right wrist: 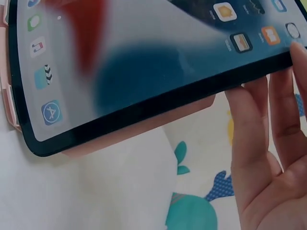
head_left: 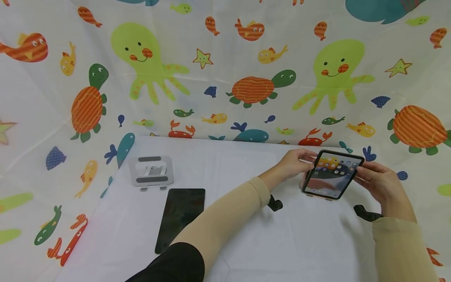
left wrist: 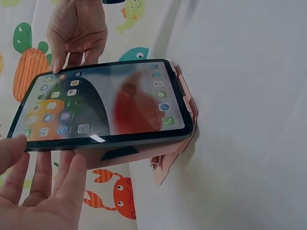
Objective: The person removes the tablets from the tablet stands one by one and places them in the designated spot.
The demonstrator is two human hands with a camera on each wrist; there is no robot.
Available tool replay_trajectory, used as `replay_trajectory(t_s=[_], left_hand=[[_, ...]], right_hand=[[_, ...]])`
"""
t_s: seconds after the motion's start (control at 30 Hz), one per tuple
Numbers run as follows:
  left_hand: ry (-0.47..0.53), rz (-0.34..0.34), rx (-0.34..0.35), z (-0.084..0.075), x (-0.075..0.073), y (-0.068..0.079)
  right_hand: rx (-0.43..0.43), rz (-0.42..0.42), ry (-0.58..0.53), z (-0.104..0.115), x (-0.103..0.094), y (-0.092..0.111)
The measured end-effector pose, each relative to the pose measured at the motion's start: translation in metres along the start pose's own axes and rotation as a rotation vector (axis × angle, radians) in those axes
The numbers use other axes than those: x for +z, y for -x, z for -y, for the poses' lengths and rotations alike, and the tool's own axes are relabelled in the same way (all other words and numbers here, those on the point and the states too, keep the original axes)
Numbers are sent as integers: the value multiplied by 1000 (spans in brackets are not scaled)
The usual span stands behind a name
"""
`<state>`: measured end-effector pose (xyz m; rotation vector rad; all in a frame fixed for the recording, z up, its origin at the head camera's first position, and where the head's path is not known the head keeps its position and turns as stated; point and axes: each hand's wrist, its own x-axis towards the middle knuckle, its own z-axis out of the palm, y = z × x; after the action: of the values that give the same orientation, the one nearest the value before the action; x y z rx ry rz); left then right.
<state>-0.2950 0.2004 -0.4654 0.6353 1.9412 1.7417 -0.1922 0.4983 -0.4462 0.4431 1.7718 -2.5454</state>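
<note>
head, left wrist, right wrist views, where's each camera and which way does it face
Head: on the person's head, facing forward and down at the lit tablet; left hand, right hand and sleeves show.
Left wrist: on that wrist, facing the lit tablet and pink stand; left hand lower left, right hand at top.
Right wrist: on that wrist, close on the lit tablet; part of the right hand shows.
Head and left wrist both show the tablet between the hands.

White work surface (head_left: 299, 243) before you, bearing a grey stand (head_left: 155, 170) and dark tablet (head_left: 181, 219) at left, a pink stand (left wrist: 168, 165) at right.
</note>
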Motion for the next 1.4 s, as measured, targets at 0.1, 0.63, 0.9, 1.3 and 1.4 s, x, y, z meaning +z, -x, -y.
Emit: replay_trajectory(t_s=[0.1, 0.63, 0.9, 1.3, 1.4], left_hand=[[14, 1, 2, 0, 0, 1], [65, -68, 26, -2, 3, 5], [62, -167, 19, -7, 6, 5], [58, -264, -44, -13, 6, 8], [78, -241, -39, -11, 3, 9]], right_hand=[[-64, 44, -7, -3, -2, 2], [-131, 42, -9, -1, 6, 5], [-62, -6, 66, 6, 14, 8], [-28, 9, 147, 10, 28, 14], [-24, 12, 150, 9, 30, 15]])
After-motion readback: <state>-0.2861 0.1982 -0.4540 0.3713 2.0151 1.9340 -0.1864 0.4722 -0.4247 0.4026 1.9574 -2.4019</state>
